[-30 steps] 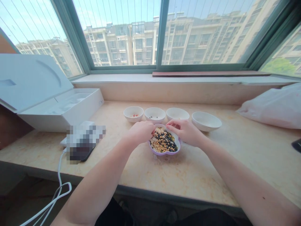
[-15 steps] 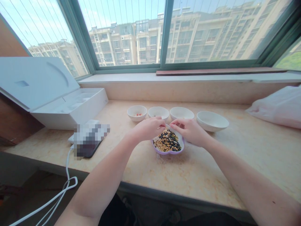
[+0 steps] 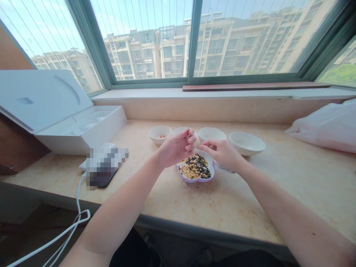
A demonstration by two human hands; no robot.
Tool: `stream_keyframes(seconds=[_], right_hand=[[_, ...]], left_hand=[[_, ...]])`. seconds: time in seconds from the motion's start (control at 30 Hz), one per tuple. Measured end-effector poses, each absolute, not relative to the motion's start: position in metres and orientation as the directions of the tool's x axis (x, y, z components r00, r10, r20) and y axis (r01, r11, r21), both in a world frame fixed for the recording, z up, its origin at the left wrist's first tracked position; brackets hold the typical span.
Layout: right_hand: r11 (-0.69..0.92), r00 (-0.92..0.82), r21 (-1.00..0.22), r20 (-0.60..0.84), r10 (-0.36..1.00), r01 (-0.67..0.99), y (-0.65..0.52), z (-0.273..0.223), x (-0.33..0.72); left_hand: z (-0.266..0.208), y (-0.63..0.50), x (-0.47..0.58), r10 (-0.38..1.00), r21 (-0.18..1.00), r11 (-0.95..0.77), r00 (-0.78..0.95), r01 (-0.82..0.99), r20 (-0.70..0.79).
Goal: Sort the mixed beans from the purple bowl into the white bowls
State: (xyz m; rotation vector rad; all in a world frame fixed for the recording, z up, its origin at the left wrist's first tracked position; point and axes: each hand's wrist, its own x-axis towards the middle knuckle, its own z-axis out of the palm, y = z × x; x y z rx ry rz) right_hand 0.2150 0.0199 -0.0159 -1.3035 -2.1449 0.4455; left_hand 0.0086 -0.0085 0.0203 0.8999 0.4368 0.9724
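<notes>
A purple-rimmed bowl (image 3: 195, 181) with a scalloped edge holds mixed beans (image 3: 196, 167), black, yellow and some pale ones. Over its far left side is my left hand (image 3: 179, 147), palm turned up and fingers curled in; whatever lies in them is hidden. My right hand (image 3: 222, 151) hovers at the bowl's far right edge, thumb and fingertips pinched together, their contents too small to name. Just beyond my hands stand the white bowls: one with a few red bits (image 3: 160, 135), one partly covered by my left hand (image 3: 184, 131), a third (image 3: 212, 133) and a wider one (image 3: 247, 144).
An open white box (image 3: 83, 129) stands at the left, with a dark phone (image 3: 107, 178) and a white cable (image 3: 79, 202) before it. A white plastic bag (image 3: 325, 124) lies at the right. The counter's front edge runs below my forearms; a window rises behind.
My left hand has rolled over so its palm now faces up, and it has risen slightly from the beans. My right hand keeps its pinch near the bowl's edge. The view has shifted a little.
</notes>
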Motion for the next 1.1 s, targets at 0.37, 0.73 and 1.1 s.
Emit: stream_keyframes(seconds=[0.37,0.73,1.1], right_hand=[[0.458,-0.353,-0.572,0.291,0.889,0.681,0.02,-0.015,0.216],[0.472,-0.358,-0.564,0.307,0.882,0.678,0.02,-0.014,0.217],[0.489,-0.385,-0.548,0.301,0.873,0.679,0.02,-0.014,0.215]], left_hand=[[0.006,0.001,0.012,0.861,0.73,0.32,0.506,-0.604,0.042],[0.009,0.002,0.007,0.903,0.815,0.095,0.394,-0.572,0.171],[-0.015,0.005,0.015,0.687,0.558,-0.72,0.313,0.412,0.656]])
